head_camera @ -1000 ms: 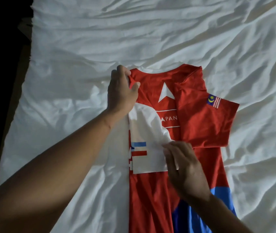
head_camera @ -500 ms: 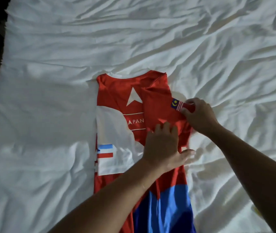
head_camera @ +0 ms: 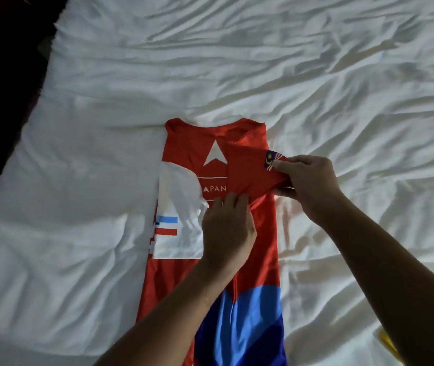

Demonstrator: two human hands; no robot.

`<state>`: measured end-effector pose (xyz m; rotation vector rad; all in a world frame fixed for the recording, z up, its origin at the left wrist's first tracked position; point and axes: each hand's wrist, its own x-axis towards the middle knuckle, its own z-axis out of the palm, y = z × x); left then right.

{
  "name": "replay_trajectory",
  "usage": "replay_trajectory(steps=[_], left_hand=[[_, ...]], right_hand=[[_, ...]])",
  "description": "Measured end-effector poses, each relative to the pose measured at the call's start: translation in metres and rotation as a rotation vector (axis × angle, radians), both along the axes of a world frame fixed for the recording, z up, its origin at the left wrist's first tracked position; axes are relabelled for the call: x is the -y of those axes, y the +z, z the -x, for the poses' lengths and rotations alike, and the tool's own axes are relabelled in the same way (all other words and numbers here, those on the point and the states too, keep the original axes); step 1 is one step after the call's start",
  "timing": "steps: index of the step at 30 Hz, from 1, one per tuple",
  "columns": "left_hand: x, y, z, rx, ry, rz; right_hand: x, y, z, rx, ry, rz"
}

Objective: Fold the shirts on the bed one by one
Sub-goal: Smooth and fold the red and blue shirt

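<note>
Your left hand [head_camera: 227, 228] presses flat on the middle of the red shirt [head_camera: 189, 143], which lies on the white bed [head_camera: 105, 128]. Your right hand [head_camera: 308, 186] pinches the sleeve [head_camera: 247, 170] at the shirt's right edge.

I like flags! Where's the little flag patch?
Head view: the flag patch sits on the folded red sleeve, right of centre, by the right hand.

Bed [head_camera: 83, 122] fills nearly all of my view, covered by a white sheet [head_camera: 303, 62] that is heavily creased, the ridges running mostly across it. Light is dim and warm. Creases toward the bed's right side catch a yellowish glow; its left side reads greyer. Beyond the bed's left edge is a dark strip of floor [head_camera: 1, 80], detail unreadable.
</note>
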<state>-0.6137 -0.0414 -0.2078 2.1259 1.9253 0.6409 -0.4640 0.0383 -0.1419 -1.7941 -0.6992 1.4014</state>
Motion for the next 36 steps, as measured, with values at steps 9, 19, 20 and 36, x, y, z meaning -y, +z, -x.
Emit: replay_trajectory(steps=[9,19,20,36], left_hand=[[0.032,-0.002,0.086,-0.271,-0.211,-0.141],[0.042,-0.03,0.08,-0.145,-0.296,-0.038],[0.038,-0.032,0.076,-0.175,-0.276,-0.027],[0.032,-0.076,0.074,-0.361,-0.353,0.219]], right_hand=[[0.088,-0.045,0.024,0.024,-0.071,0.22],[0.089,-0.064,0.024,0.767,0.28,0.019],[0.076,-0.065,0.025,0.757,0.257,-0.037],[-0.104,-0.104,0.032,0.614,0.038,0.003]])
